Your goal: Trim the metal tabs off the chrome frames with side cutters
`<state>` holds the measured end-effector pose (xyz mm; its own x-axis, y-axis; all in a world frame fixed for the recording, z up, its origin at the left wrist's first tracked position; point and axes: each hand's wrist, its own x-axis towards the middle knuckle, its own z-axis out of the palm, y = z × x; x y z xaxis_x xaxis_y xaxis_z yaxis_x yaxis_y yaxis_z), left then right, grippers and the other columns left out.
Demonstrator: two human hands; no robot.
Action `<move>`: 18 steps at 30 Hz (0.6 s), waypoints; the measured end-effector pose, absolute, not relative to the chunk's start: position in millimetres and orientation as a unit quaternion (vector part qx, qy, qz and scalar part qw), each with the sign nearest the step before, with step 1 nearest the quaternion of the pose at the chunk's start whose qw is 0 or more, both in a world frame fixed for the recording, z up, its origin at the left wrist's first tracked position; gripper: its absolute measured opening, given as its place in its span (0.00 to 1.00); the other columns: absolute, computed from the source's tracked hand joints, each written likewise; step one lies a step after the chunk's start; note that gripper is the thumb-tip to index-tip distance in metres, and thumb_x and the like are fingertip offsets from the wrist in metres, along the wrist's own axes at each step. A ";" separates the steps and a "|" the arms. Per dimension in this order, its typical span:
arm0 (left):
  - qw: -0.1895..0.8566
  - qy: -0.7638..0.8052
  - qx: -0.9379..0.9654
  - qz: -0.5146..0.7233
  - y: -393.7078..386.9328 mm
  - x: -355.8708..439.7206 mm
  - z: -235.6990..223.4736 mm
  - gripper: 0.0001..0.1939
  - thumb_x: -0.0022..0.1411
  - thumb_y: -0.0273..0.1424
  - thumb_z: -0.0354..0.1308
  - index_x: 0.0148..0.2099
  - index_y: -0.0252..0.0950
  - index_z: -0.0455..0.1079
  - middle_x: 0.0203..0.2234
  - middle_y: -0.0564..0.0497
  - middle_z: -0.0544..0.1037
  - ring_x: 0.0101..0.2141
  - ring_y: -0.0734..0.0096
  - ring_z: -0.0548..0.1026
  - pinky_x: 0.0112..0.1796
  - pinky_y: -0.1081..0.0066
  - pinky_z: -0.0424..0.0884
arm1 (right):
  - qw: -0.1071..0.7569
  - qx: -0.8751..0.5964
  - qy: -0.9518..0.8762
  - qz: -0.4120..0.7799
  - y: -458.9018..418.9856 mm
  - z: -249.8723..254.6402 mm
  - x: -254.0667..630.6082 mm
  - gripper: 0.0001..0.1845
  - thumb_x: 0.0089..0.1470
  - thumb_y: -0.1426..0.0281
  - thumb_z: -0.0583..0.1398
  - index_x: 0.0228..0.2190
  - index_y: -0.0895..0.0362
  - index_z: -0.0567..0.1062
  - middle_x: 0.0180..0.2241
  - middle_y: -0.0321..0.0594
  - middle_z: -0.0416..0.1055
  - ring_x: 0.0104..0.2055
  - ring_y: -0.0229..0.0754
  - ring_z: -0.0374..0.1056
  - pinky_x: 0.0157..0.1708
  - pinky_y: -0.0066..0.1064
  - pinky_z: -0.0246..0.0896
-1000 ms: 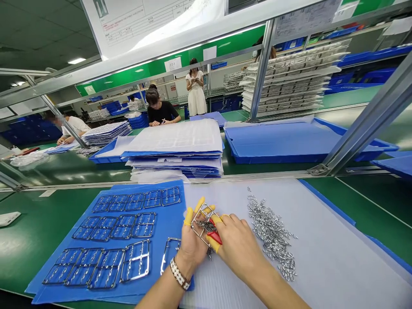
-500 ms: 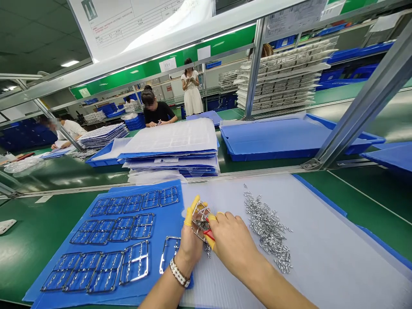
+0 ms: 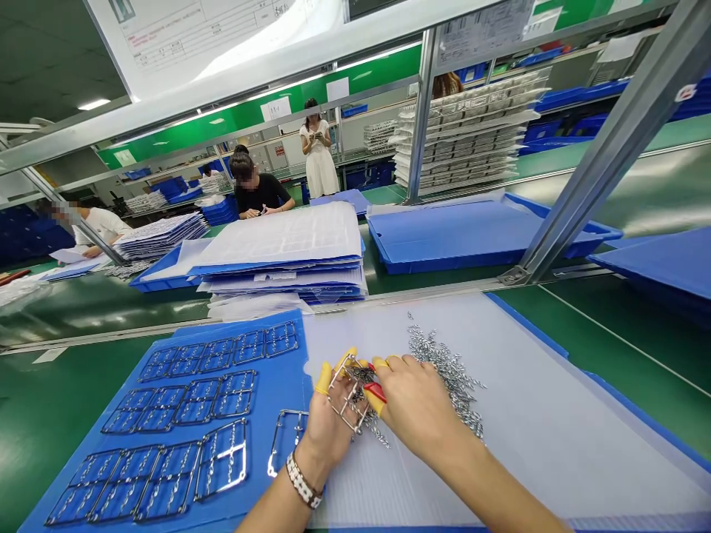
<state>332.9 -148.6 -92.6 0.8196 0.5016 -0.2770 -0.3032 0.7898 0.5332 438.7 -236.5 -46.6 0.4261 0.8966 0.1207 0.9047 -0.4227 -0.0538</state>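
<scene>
My left hand (image 3: 323,428), with yellow covers on its fingertips, holds a small rectangular metal wire frame (image 3: 345,404) tilted over the palm. In my right hand (image 3: 418,403) is a pair of red-handled pliers (image 3: 375,390); their dark jaws are at the frame's right side. Whether the jaws grip a piece is too small to tell. Beneath the hands lie a few loose twisted metal pieces (image 3: 381,435), and a larger pile of twisted metal pieces (image 3: 444,363) spreads beyond my right hand. Near my left wrist, another wire frame (image 3: 284,437) rests on the blue sheet (image 3: 258,488).
Several finished-looking wire frames (image 3: 222,459) lie in rows at the left. A translucent white sheet (image 3: 533,429) covers the right side. Behind stand a stack of sheets (image 3: 283,237), a blue tray (image 3: 455,233) and a slanting metal post (image 3: 605,133). Co-workers (image 3: 258,189) are across the bench.
The pliers have shifted from the frame's middle toward its right side, and the frame shows more clearly in my left palm. The whole view has shifted slightly.
</scene>
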 end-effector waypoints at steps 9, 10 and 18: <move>0.910 0.216 0.272 0.225 -147.2 333.6 -96.3 0.25 0.64 0.46 0.45 0.53 0.37 0.69 0.47 0.45 0.73 0.46 0.63 0.70 0.42 0.68 0.66 | 0.064 -0.841 -0.537 -0.033 -236.6 -47.9 439.5 0.11 0.54 0.65 0.56 0.37 0.57 0.73 0.34 0.45 0.73 0.39 0.51 0.67 0.35 0.38 0.53; 0.910 0.216 0.273 0.227 -147.0 333.5 -96.9 0.25 0.63 0.46 0.45 0.54 0.37 0.68 0.48 0.45 0.73 0.46 0.64 0.69 0.42 0.68 0.66 | 0.063 -0.840 -0.538 -0.030 -236.5 -47.5 439.2 0.11 0.54 0.66 0.56 0.37 0.57 0.73 0.34 0.45 0.73 0.39 0.51 0.67 0.35 0.39 0.53; 0.893 0.220 0.308 0.246 -149.2 333.7 -97.4 0.24 0.64 0.45 0.46 0.55 0.38 0.68 0.48 0.45 0.73 0.48 0.63 0.69 0.43 0.68 0.66 | 0.044 -0.840 -0.540 -0.043 -233.3 -43.3 434.5 0.10 0.54 0.67 0.58 0.37 0.58 0.73 0.33 0.45 0.73 0.37 0.49 0.68 0.34 0.37 0.55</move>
